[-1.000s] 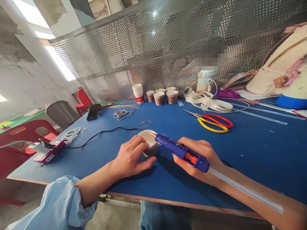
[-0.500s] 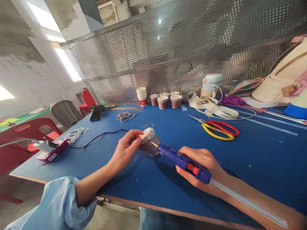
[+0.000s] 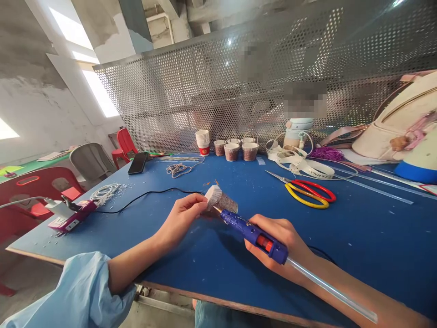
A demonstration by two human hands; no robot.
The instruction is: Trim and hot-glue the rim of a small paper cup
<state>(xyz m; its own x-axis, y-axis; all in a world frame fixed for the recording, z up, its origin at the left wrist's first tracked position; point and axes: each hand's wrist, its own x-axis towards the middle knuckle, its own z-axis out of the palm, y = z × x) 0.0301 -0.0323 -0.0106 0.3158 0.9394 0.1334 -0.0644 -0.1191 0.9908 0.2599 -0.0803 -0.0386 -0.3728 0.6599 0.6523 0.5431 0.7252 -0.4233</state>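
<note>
The left hand [image 3: 180, 221] pinches the white rim of a small textured cup [image 3: 228, 202] between thumb and fingers, just below the middle of the frame. The cup is tipped, its rim toward the left and its base toward the right. The right hand [image 3: 280, 241] is wrapped around a blue hot glue gun [image 3: 251, 231], right of center, its nozzle [image 3: 217, 209] pointing up and left at the cup near the rim; whether the tip touches cannot be told. A clear glue stick [image 3: 331, 290] runs from the gun's back end toward the lower right, over the forearm.

Beyond the hands, at center right on the blue table [image 3: 153, 264], lie scissors [image 3: 309, 191] with one red and one yellow handle. Four small handled baskets [image 3: 232, 152] stand together near the upper middle, right of a stack of paper cups [image 3: 202, 142]. Tangled twine [image 3: 179, 170] and a black phone [image 3: 138, 163] lie left of these. At far left is a purple power strip [image 3: 73, 218]. A cream printed ribbon [image 3: 307, 168] curls at the right, below a pale bottle [image 3: 297, 132].
</note>
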